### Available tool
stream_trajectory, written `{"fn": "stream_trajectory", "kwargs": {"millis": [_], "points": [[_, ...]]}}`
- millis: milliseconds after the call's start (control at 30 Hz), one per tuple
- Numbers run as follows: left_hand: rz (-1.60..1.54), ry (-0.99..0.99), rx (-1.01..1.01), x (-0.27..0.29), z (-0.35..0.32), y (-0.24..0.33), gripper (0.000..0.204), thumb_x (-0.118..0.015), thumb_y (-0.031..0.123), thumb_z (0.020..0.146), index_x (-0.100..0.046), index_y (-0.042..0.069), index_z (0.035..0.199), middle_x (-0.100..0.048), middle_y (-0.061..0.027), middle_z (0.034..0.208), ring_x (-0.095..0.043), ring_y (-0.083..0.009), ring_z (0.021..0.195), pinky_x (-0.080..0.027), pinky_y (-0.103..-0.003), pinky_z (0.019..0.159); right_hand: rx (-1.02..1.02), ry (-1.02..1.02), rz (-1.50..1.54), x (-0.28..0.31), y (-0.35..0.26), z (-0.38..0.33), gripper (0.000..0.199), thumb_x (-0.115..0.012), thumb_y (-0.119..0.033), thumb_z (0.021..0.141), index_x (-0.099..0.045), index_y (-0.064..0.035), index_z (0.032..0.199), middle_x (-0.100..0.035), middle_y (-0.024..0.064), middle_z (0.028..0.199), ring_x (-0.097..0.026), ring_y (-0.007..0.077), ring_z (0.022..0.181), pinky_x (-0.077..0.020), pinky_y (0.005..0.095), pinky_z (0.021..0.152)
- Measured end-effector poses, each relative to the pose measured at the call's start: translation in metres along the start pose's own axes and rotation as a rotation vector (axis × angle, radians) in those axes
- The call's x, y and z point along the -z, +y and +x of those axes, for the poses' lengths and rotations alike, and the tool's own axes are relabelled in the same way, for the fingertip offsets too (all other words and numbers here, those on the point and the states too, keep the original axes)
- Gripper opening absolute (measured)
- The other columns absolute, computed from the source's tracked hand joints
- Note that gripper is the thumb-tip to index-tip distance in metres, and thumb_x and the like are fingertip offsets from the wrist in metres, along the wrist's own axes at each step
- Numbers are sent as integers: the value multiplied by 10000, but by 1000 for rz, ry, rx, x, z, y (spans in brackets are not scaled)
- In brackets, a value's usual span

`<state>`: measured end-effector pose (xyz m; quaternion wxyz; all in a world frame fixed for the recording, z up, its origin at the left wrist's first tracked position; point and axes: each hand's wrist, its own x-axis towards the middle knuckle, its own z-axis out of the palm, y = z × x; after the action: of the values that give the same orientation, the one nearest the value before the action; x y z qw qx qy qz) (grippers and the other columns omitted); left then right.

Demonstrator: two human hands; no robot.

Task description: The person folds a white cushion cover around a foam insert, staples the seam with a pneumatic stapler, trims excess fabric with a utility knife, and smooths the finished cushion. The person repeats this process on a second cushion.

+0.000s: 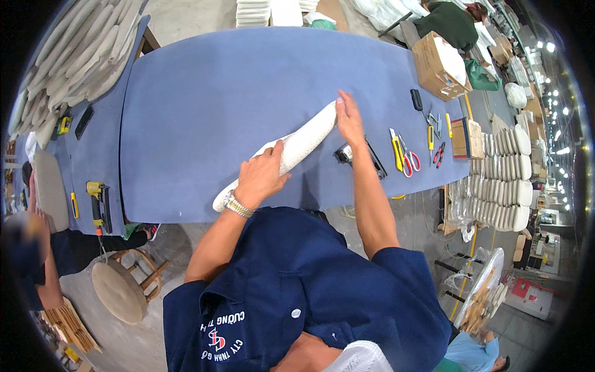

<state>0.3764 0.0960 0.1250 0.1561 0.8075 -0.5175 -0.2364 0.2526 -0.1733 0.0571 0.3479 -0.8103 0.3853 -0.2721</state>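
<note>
A white textured upholstered cushion (308, 136), seen nearly edge-on, is tilted across the near middle of the blue table (198, 105). My left hand (261, 175), with a metal watch at its wrist, is closed over the cushion's lower left part. At the cushion's upper right end, my right hand (350, 118) lies against it with fingers stretched out. A black staple gun (375, 160) lies beside my right forearm, which partly hides it. The cushion's underside is hidden.
Right on the table lie a yellow utility knife (396, 149), red-handled scissors (407, 156), a screwdriver (431, 137) and red pliers (439, 154). A cardboard box (437, 71) stands at the far right corner. At left are stacked cushions (80, 56), a yellow nail gun (96, 198) and another person.
</note>
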Motion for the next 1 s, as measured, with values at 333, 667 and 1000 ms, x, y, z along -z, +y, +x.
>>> {"fn": "stream_trajectory", "kwargs": {"millis": [333,667,1000], "points": [[-11,47,-2,4,7,-7,792,-778,406,866,-438,82,1504,-737,-213,1118,-731,-436,955,-576,-567,795,1173,-441,519,306,-262,-109,294,-537,-95,1017,-623,45,1261,-686,142,1195,-654,253,1123,-509,395,995],[-27,-26,78,14,7,-12,784,-778,446,853,-489,99,1493,-745,-212,1121,-726,-411,1007,-577,-536,827,1558,-1444,174,247,-297,-149,328,-618,-156,974,-629,35,1241,-684,151,1174,-657,266,1087,-516,398,938],[10,-79,130,20,40,19,735,-650,620,914,-556,101,1426,-750,-187,1135,-715,-386,1076,-560,-538,887,1514,-1486,253,305,-255,-150,383,-699,-217,931,-635,24,1222,-683,159,1153,-661,280,1050,-522,401,881]]}}
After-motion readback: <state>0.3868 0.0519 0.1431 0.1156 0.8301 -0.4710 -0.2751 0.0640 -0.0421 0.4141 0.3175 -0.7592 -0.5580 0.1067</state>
